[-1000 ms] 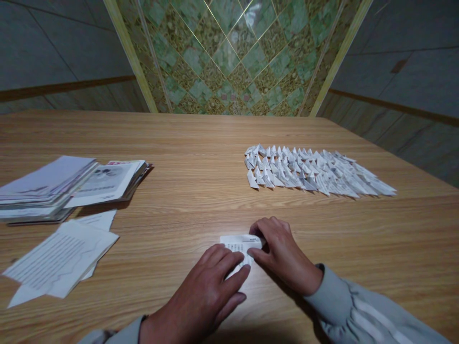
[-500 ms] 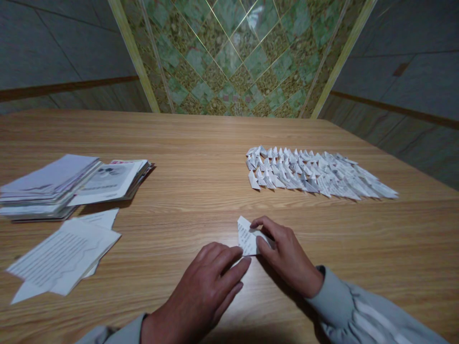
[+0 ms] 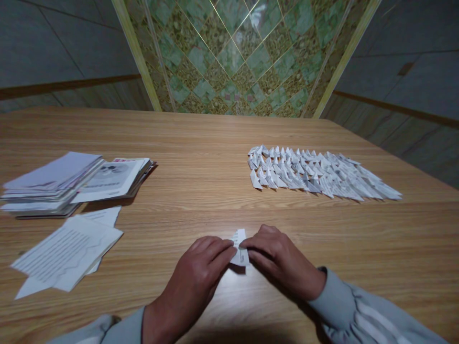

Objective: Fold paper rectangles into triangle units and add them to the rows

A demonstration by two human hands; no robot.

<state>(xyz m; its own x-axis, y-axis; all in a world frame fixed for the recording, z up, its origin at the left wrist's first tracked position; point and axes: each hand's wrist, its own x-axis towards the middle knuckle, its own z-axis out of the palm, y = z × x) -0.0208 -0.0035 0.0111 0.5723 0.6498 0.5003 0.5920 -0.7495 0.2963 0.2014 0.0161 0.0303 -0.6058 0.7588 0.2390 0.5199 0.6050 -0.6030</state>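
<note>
Between our left hand [image 3: 193, 272] and right hand [image 3: 283, 258]: folded paper [image 3: 243, 258]
Nearly closed, both pinch it; we should align its edges.

Folded paper [image 3: 241, 258] got turned since half a sec ago, looks lifted off table now too. Left hand [image 3: 197, 267] went from fingertip on corner to pinching left side, right hand [image 3: 281, 258] shifted to opposite edge.

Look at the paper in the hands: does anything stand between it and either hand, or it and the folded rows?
Nothing visible does. The left hand and right hand both touch the paper. Between its far edge and the left end of the folded rows, nothing intervenes; the right hand is beside that line.
</note>
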